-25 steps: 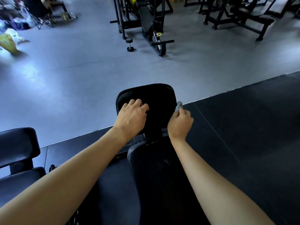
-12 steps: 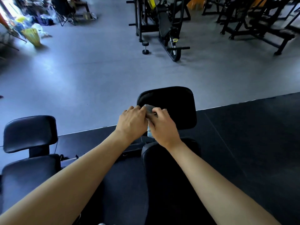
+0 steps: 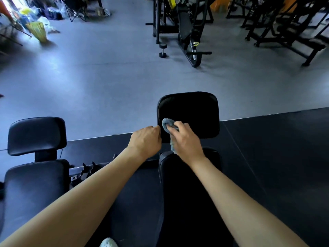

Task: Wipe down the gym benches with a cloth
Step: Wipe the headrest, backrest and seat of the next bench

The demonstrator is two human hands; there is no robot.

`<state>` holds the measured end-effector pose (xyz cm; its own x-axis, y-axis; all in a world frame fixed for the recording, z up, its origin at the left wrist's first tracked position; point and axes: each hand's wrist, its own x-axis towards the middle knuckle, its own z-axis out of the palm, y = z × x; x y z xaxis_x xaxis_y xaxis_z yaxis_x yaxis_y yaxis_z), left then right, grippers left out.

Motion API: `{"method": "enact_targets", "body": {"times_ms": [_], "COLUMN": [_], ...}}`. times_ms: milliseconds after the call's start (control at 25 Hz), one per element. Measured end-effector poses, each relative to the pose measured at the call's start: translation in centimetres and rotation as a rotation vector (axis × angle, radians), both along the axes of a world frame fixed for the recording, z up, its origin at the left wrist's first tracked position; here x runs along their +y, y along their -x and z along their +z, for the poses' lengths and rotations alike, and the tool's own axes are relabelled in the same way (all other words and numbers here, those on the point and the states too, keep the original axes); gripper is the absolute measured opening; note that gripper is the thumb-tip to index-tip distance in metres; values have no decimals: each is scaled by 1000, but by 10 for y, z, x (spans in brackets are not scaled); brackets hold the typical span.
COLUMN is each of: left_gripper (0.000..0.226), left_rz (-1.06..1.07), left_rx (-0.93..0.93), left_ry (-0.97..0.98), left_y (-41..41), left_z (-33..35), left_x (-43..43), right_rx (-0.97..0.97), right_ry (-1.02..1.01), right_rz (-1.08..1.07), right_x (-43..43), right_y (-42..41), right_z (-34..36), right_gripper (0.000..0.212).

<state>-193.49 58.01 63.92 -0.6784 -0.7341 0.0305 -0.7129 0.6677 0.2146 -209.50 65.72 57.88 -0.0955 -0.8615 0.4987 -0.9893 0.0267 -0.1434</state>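
Note:
A black padded gym bench runs away from me, its long pad (image 3: 188, 193) under my forearms and its small end pad (image 3: 192, 111) beyond a gap. My right hand (image 3: 185, 141) grips a grey-blue cloth (image 3: 167, 124) and holds it against the near left part of the end pad; a tail of cloth hangs down under the palm. My left hand (image 3: 146, 141) sits at the left edge of that end pad with its fingers curled on the edge.
A second black bench (image 3: 35, 136) stands to the left. Black weight machines (image 3: 185, 29) and a small dumbbell (image 3: 162, 49) are on the grey floor ahead, more racks at the far right. Bags and a folding chair (image 3: 76, 8) lie at the far left.
My right hand brought the cloth from the end pad's right side to its left part. My left hand slid off the pad's top to its left edge. The view shifted left.

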Motion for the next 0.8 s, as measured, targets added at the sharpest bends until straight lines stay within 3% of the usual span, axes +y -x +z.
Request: {"method": "enact_targets", "body": {"times_ms": [80, 240, 320, 400, 520, 640, 800], "left_gripper": [16, 13, 13, 11, 11, 9, 10], "left_rz": [4, 39, 39, 17, -22, -108, -211], "left_rx": [-9, 3, -8, -29, -39, -98, -124], "left_ry": [-11, -57, -82, -106, -146, -155, -186], "left_y": [-6, -21, -30, -40, -54, -73, -98], "left_z": [0, -3, -6, -9, -13, -23, -40], "left_x": [2, 6, 8, 7, 2, 1, -8], "right_rx": [2, -312, -396, -344, -111, 34, 43], "right_ry": [-10, 119, 90, -1, -76, -254, -465], "right_rz": [-83, -453, -439, -300, -192, -219, -324], "right_x": [6, 4, 6, 18, 29, 26, 27], "right_y": [20, 4, -28, -47, -42, -38, -59], "right_z": [6, 2, -7, -13, -6, -2, -34], "right_gripper": [37, 38, 33, 30, 26, 24, 35]}}
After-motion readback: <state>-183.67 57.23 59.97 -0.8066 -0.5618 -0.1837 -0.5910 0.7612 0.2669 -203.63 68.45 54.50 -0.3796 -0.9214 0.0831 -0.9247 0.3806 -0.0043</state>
